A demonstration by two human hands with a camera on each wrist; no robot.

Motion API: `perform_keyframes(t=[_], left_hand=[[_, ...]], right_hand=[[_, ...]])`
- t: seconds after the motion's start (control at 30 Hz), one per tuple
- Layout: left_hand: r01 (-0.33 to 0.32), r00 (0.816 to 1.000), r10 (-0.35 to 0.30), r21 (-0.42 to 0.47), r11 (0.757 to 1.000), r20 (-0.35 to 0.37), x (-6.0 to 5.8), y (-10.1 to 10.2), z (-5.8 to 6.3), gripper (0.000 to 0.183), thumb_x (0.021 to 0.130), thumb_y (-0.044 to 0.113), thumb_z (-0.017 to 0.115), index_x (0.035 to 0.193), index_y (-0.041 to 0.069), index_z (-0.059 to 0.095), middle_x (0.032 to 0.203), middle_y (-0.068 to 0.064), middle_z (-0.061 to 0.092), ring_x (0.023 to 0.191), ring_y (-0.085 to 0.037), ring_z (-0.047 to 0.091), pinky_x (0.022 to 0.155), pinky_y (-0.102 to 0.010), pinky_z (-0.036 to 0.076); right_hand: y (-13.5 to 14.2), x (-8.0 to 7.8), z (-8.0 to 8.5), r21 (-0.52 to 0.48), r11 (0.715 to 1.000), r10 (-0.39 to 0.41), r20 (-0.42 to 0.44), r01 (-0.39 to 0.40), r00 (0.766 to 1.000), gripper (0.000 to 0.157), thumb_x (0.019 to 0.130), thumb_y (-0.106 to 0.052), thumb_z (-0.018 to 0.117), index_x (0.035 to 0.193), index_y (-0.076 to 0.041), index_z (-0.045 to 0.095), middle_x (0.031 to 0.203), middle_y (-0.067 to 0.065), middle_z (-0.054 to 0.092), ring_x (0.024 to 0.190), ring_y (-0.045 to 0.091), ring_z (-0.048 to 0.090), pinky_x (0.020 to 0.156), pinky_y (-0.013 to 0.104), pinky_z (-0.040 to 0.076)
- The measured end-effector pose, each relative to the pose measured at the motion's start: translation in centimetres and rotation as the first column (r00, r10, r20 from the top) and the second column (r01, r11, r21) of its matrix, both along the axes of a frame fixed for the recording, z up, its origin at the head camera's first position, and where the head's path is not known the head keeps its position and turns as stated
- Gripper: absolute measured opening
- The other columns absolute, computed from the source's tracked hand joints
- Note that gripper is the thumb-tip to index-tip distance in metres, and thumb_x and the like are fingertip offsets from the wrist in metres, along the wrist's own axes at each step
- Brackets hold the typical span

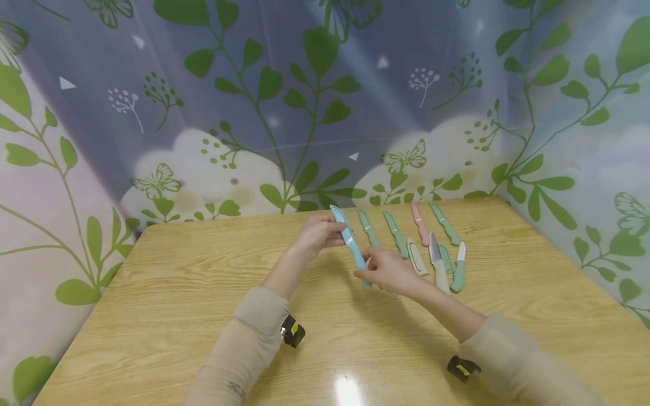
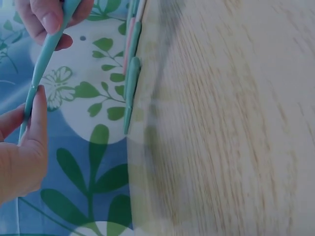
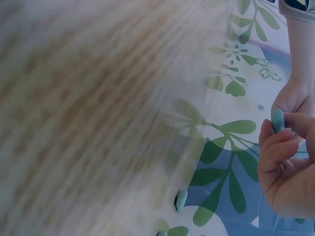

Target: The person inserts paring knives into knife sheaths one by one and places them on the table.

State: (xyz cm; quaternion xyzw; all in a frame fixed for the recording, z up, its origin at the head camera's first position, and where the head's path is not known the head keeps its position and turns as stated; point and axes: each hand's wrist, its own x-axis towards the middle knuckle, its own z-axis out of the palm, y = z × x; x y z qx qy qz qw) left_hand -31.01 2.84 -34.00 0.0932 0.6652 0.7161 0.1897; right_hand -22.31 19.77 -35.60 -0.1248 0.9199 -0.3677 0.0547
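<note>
A light blue knife (image 1: 350, 242) in a matching sheath is held up over the table, tilted, its tip away from me. My left hand (image 1: 317, 234) pinches the sheathed blade between thumb and fingers. Lower down, my right hand (image 1: 391, 273) grips the handle. The left wrist view shows the knife (image 2: 48, 49) edge-on, the left hand (image 2: 22, 164) on its sheath and the right hand (image 2: 51, 19) on its handle. In the right wrist view only the handle end (image 3: 278, 121) sticks out of the right hand (image 3: 285, 169).
Right of the hands lie several green sheathed knives (image 1: 395, 234) and a pink one (image 1: 419, 224). Nearer are a bare cream-handled knife (image 1: 437, 262), a cream sheath (image 1: 416, 257), a green sheath (image 1: 446, 259) and a green-handled knife (image 1: 459, 272). A leaf-patterned curtain (image 1: 315, 113) borders the wooden table (image 1: 203, 270).
</note>
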Motion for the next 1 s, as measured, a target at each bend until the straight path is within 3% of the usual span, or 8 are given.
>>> perform_keyframes(t=[0.2,0.43,0.57,0.73,0.83,1.0], left_hand=[[-0.022,1.0,0.021,-0.047,0.999,-0.02,-0.6,0.4,-0.8,0.018,0.09,0.003,0.058,0.099,-0.012,0.059,0.085,-0.013,0.063,0.074,-0.017,0.064,0.077,-0.028,0.055],[-0.187,0.982,0.181,-0.129,0.974,-0.055,-1.7,1.3,-1.4,0.021,0.088,0.001,0.059,0.103,-0.015,0.06,0.071,-0.012,0.062,0.058,-0.013,0.062,0.067,-0.025,0.057],[-0.231,0.972,0.217,-0.186,0.955,-0.092,-2.1,1.6,-1.7,0.025,0.089,0.0,0.058,0.108,-0.016,0.057,0.077,-0.018,0.063,0.058,-0.015,0.062,0.067,-0.027,0.057],[-0.231,0.972,0.211,-0.231,0.945,-0.106,-2.4,1.7,-2.1,0.031,0.087,-0.004,0.056,0.115,-0.016,0.053,0.092,-0.029,0.062,0.059,-0.017,0.061,0.064,-0.027,0.057],[-0.218,0.974,0.189,-0.281,0.934,-0.129,-2.4,1.6,-2.4,0.024,0.087,-0.003,0.056,0.109,-0.013,0.058,0.084,-0.022,0.064,0.058,-0.015,0.059,0.064,-0.027,0.057],[-0.238,0.966,0.183,-0.357,0.903,-0.18,-2.4,1.2,-2.9,0.016,0.087,-0.001,0.055,0.099,-0.009,0.062,0.07,-0.008,0.059,0.055,-0.012,0.057,0.062,-0.027,0.057]], right_hand=[[0.0,-0.3,-0.1,0.058,0.998,0.012,-0.009,-0.011,1.0,0.024,0.092,-0.022,0.058,0.106,-0.001,0.055,0.056,0.001,0.055,0.038,0.008,0.039,0.036,0.017,0.029],[0.0,-2.4,-0.2,0.091,0.995,0.033,-0.042,-0.029,0.999,0.022,0.093,-0.019,0.054,0.099,0.002,0.059,0.054,0.0,0.053,0.038,0.006,0.035,0.036,0.015,0.026],[0.0,-3.9,-0.4,0.132,0.991,0.01,-0.039,-0.004,0.999,0.023,0.093,-0.018,0.053,0.093,0.004,0.061,0.053,0.001,0.053,0.039,0.006,0.037,0.036,0.014,0.027],[0.1,-5.8,-0.7,0.211,0.976,-0.041,-0.047,0.05,0.998,0.023,0.093,-0.017,0.052,0.08,0.001,0.059,0.053,0.001,0.052,0.042,0.008,0.041,0.037,0.015,0.03],[0.0,-6.7,-0.8,0.248,0.966,-0.066,-0.052,0.077,0.996,0.026,0.093,-0.016,0.052,0.069,-0.005,0.053,0.053,0.001,0.05,0.043,0.009,0.041,0.038,0.016,0.031],[-0.3,-8.0,-1.2,0.283,0.954,-0.094,-0.013,0.094,0.996,0.03,0.093,-0.015,0.052,0.064,-0.01,0.046,0.054,0.0,0.045,0.044,0.009,0.039,0.039,0.017,0.032]])
